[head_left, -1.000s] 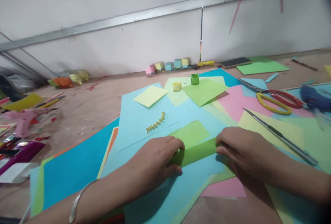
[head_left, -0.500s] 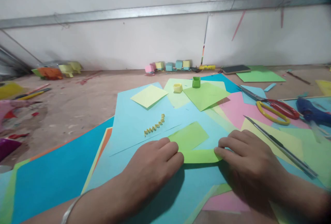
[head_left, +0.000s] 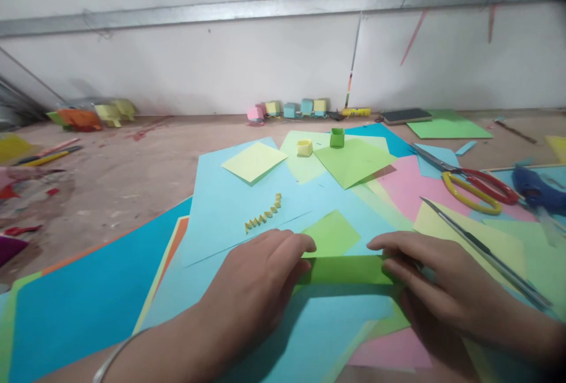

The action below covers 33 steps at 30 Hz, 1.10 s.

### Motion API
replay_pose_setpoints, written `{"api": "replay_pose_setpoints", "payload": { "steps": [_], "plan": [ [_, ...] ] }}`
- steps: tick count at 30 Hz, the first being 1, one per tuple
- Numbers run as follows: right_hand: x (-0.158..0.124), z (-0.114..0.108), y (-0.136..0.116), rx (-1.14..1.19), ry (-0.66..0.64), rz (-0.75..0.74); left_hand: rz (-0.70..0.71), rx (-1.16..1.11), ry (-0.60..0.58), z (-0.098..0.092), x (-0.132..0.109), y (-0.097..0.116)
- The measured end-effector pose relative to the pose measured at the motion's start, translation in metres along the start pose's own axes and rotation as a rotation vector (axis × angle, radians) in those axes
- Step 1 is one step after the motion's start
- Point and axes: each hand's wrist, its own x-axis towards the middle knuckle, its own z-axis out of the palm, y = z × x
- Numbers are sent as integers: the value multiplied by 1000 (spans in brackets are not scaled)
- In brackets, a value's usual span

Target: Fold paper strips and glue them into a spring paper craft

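Note:
A folded piece of green paper point(head_left: 345, 270) spans the gap between my two hands, above the light blue sheet point(head_left: 230, 206). My left hand point(head_left: 260, 277) pinches its left end, with the thumb behind and the index finger raised off the fold. At the right end my right hand point(head_left: 433, 277) grips it, its index finger lifted and stretched out over the top edge. Just beyond the fold lies a flat green paper piece point(head_left: 333, 233). A yellow zigzag paper strip point(head_left: 264, 217) rests past my left hand.
Scissors point(head_left: 477, 185) and a craft knife point(head_left: 486, 253) lie to the right, near a blue glue gun point(head_left: 537, 188). Farther back are a small green paper box point(head_left: 336, 138), a yellow paper box point(head_left: 304, 148) and a phone point(head_left: 407, 116). Dark blue paper point(head_left: 101, 289) spreads at left.
The green paper has tilted and now shows a darker, shaded face. The index fingers of both hands have lifted from its edge, and the view has shifted slightly.

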Motion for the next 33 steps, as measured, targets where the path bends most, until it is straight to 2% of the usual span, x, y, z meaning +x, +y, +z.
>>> {"api": "replay_pose_setpoints", "payload": {
  "steps": [2, 4, 11, 13, 16, 19, 22, 24, 28, 33],
  "plan": [
    [2, -2, -2, 41, -27, 59, 14, -33, -40, 1, 0, -1],
    [3, -2, -2, 52, -24, 56, 39, -35, -48, 5, -1, -3],
    [2, 4, 6, 31, 24, -35, 45, -55, 55, 18, -7, -7],
    [2, 5, 6, -10, 31, -100, 50, -37, 32, 17, -7, -6],
    [1, 4, 2, -198, 86, -232, 52, -19, -43, 13, -8, -3],
    [-2, 1, -4, -363, 161, -380, 63, 44, -25, 8, -7, 2],
    [-5, -2, -11, -436, 142, -500, 97, 116, 14, 4, -6, 7],
    [-5, -2, -13, -475, 99, -537, 120, 107, -12, 4, -6, 9],
    [0, 1, -13, -437, 28, -507, 143, 56, -99, 7, -9, 11],
    [2, 6, -9, -332, -55, -410, 147, 103, -194, 14, -13, 11]
  ]
}}
